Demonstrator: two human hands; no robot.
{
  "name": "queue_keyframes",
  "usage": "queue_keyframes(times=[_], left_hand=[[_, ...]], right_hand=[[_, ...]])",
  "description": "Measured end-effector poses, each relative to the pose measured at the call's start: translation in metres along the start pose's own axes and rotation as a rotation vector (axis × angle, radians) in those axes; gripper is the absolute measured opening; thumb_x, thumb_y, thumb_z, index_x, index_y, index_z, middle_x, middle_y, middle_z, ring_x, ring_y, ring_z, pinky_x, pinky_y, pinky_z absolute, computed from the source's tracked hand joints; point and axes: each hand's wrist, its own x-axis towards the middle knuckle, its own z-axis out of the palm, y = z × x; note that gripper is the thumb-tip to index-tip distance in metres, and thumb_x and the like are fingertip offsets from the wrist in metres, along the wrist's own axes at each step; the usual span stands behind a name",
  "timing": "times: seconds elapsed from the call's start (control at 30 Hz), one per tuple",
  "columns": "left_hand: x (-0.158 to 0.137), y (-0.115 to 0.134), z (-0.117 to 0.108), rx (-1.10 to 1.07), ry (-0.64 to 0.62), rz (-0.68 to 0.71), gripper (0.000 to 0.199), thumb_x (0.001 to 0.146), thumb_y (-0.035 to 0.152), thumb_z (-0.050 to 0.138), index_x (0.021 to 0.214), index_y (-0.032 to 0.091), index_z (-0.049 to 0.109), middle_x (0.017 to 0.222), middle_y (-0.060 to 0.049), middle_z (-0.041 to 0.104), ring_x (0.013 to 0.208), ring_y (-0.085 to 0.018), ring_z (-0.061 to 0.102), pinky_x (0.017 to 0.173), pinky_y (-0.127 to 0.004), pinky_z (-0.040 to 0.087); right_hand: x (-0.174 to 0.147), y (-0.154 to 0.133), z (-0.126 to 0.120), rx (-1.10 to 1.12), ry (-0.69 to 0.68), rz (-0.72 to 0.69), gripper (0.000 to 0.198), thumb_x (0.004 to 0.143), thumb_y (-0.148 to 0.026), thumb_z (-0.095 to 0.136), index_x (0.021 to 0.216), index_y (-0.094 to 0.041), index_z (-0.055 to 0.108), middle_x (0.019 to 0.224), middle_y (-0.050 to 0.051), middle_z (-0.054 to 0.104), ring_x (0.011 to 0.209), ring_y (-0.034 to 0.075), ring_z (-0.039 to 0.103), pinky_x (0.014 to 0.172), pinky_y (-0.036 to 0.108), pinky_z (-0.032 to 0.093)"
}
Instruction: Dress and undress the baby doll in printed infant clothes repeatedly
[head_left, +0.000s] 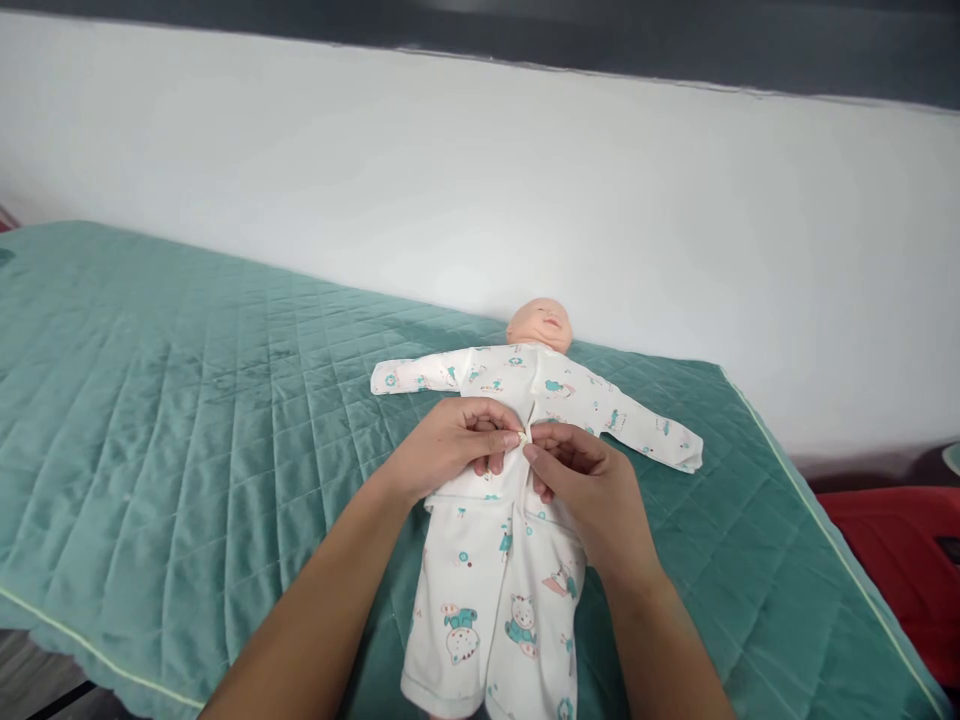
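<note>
A baby doll (541,322) lies on its back, dressed in a white printed long-sleeved top (495,372) and matching trousers (457,570). Its sleeves stretch out to both sides. At the middle of the front opening, my left hand (469,440) pinches the top's edge at a small pale fastening, perhaps a button. From the other side, my right hand (574,465) pinches the facing edge, thumb and forefinger close to the left fingertips. Between the hands the cloth is drawn up in a fold. Whether the fastening is done up is hidden by my fingers.
Under the doll spreads a green quilted cover (225,400) with a pale piped edge. A white wall (450,180) rises behind it, with a dark band on top. To the right, beyond the cover's edge, is a red object (900,560).
</note>
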Motion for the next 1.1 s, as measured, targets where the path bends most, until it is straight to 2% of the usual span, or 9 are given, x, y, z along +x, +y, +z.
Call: queue_keyframes(times=[0.3, 0.47, 0.6, 0.83, 1.1], left_hand=[[0.0005, 0.0014, -0.0001, -0.013, 0.023, -0.004, 0.019, 0.081, 0.033, 0.074, 0.081, 0.015, 0.068, 0.059, 0.001, 0.059, 0.054, -0.009, 0.054, 0.052, -0.022, 0.040], [0.0016, 0.0000, 0.0017, 0.015, 0.042, -0.010, 0.024, 0.080, 0.037, 0.076, 0.080, 0.015, 0.066, 0.057, 0.002, 0.058, 0.052, -0.008, 0.053, 0.050, -0.021, 0.038], [0.0026, -0.0006, 0.0031, 0.001, 0.050, -0.002, 0.027, 0.078, 0.039, 0.077, 0.078, 0.016, 0.063, 0.053, 0.004, 0.055, 0.050, -0.007, 0.051, 0.050, -0.021, 0.038], [0.0025, 0.0035, 0.0022, 0.077, 0.036, -0.026, 0.017, 0.083, 0.032, 0.070, 0.091, 0.018, 0.066, 0.063, 0.002, 0.060, 0.056, -0.009, 0.057, 0.052, -0.021, 0.042], [0.0020, 0.0020, 0.0035, 0.032, 0.031, 0.018, 0.013, 0.084, 0.028, 0.068, 0.087, 0.018, 0.060, 0.056, 0.004, 0.054, 0.051, -0.008, 0.051, 0.052, -0.021, 0.040]], right_hand=[[-0.0013, -0.0095, -0.0001, 0.010, -0.015, 0.054, 0.023, 0.073, -0.035, 0.079, 0.090, -0.021, 0.072, 0.061, -0.003, 0.060, 0.050, 0.010, 0.047, 0.050, 0.025, 0.038], [-0.0020, -0.0101, -0.0020, 0.039, -0.085, 0.051, 0.028, 0.074, -0.034, 0.079, 0.098, -0.023, 0.071, 0.069, -0.003, 0.063, 0.051, 0.009, 0.048, 0.051, 0.025, 0.039], [-0.0022, -0.0093, 0.0001, 0.006, -0.088, 0.057, 0.028, 0.076, -0.033, 0.077, 0.101, -0.023, 0.070, 0.069, -0.004, 0.062, 0.053, 0.010, 0.050, 0.052, 0.025, 0.039], [-0.0008, -0.0040, -0.0006, -0.017, -0.110, 0.035, 0.028, 0.080, -0.033, 0.074, 0.106, -0.025, 0.066, 0.070, -0.006, 0.058, 0.054, 0.009, 0.050, 0.052, 0.024, 0.040], [-0.0020, -0.0056, 0.0058, -0.042, -0.065, 0.019, 0.027, 0.080, -0.032, 0.072, 0.105, -0.025, 0.063, 0.067, -0.007, 0.056, 0.053, 0.010, 0.051, 0.051, 0.024, 0.040]])
